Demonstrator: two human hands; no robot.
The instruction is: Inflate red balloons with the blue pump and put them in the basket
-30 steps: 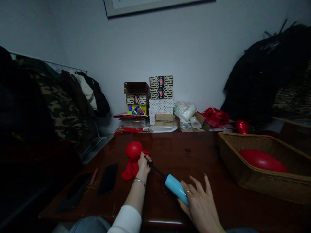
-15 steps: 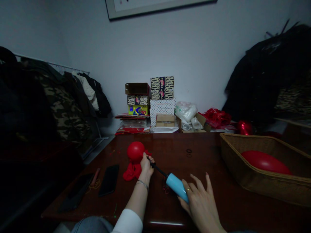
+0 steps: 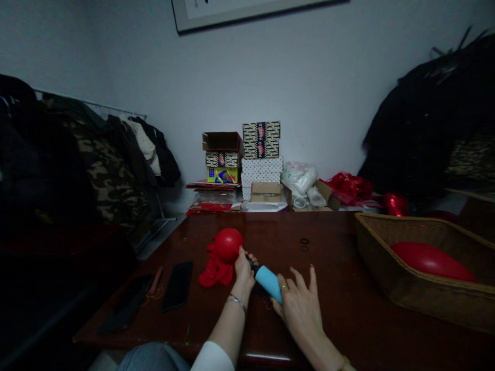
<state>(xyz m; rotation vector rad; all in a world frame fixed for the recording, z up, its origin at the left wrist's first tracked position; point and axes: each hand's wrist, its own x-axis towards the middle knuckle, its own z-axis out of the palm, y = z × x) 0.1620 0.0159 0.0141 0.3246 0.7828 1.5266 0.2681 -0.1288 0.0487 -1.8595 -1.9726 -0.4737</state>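
My left hand (image 3: 244,265) is closed where the neck of a small, partly inflated red balloon (image 3: 229,245) meets the black nozzle end of a balloon pump. The fingers hide the exact join. My right hand (image 3: 303,304) grips the pump's light blue barrel (image 3: 268,282) between thumb and index finger, with its other fingers raised. The barrel sits close to my left hand, and little of the black shaft shows. Limp red balloons (image 3: 216,270) lie in a heap just left of my left hand.
A wicker basket (image 3: 386,278) on the right holds a large red balloon (image 3: 431,260). Two phones, one a black phone (image 3: 177,286), lie at left near a pinkish stick (image 3: 155,280). Dark rings (image 3: 304,241) lie mid-table. Stacked boxes (image 3: 261,170) stand at the back.
My right hand has pushed the blue barrel up and left toward my left hand, so less black shaft shows. The balloon looks slightly larger. The view has shifted a little.
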